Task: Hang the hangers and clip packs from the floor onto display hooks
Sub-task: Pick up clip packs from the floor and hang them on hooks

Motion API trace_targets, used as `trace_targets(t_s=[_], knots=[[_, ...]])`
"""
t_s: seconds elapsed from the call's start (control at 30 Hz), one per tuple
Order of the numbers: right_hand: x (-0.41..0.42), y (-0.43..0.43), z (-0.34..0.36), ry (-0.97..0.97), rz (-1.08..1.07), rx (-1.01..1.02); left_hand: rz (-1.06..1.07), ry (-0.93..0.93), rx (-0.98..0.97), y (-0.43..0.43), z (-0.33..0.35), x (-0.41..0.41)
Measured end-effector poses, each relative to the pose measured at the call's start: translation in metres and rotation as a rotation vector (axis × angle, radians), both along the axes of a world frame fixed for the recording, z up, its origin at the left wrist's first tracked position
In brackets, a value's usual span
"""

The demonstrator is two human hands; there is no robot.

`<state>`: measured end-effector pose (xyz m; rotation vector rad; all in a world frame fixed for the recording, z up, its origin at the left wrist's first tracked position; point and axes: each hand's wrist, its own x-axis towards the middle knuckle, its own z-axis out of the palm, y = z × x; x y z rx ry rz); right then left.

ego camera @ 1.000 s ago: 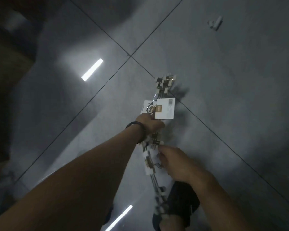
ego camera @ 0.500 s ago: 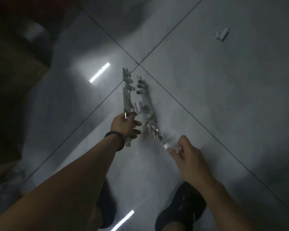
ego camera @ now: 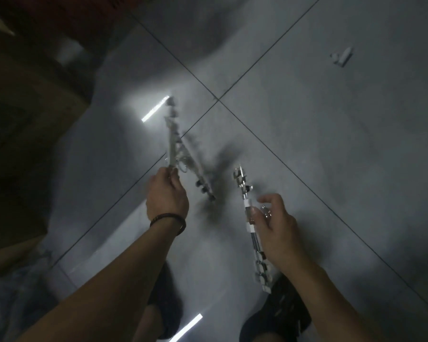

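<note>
Hangers w/ clips (ego camera: 181, 149), blurred, hang below-left of the floor's grout cross (ego camera: 218, 101); I see the left hand (ego camera: 167, 193) clenched round their lower end. Below the cross, the right hand (ego camera: 274, 225) pinches a 2nd clip hanger (ego camera: 251, 218) btw thumb & fingers. Small white piece (ego camera: 342, 56) lies up-right of the cross.

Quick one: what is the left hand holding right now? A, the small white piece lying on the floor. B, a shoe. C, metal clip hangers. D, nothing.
C: the left hand grips metal clip hangers, which splay out above its fingers.
</note>
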<state>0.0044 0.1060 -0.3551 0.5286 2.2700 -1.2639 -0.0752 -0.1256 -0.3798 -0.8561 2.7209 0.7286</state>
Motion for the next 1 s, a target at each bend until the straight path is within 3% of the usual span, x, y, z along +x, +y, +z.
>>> trace_targets(t_s=[0.1,0.27,0.53,0.63,0.73,0.8,0.9,1.0], knots=[[-0.002,-0.011,0.002,-0.005,0.100,-0.014,-0.056,0.066,0.148,-0.002,0.000,-0.003],[-0.003,-0.019,-0.009,-0.053,-0.023,-0.025,-0.218,0.050,0.175,-0.006,0.004,-0.009],[0.006,-0.015,-0.016,-0.118,-0.159,-0.094,0.060,-0.335,0.612,-0.002,0.013,-0.005],[0.006,-0.002,-0.018,-0.079,-0.247,-0.065,0.225,-0.350,0.804,0.001,0.015,0.008],[0.008,0.024,-0.019,-0.086,-0.236,0.047,0.293,-0.337,0.802,0.005,0.010,0.021],[0.009,0.049,-0.013,-0.068,-0.231,0.005,0.316,-0.306,0.742,0.006,0.000,0.027],[0.002,0.072,-0.004,-0.069,-0.416,-0.169,0.330,-0.290,0.722,0.008,-0.009,0.028],[-0.015,0.069,-0.033,-0.084,-0.568,-0.101,0.324,-0.314,0.760,0.011,-0.007,0.026]])
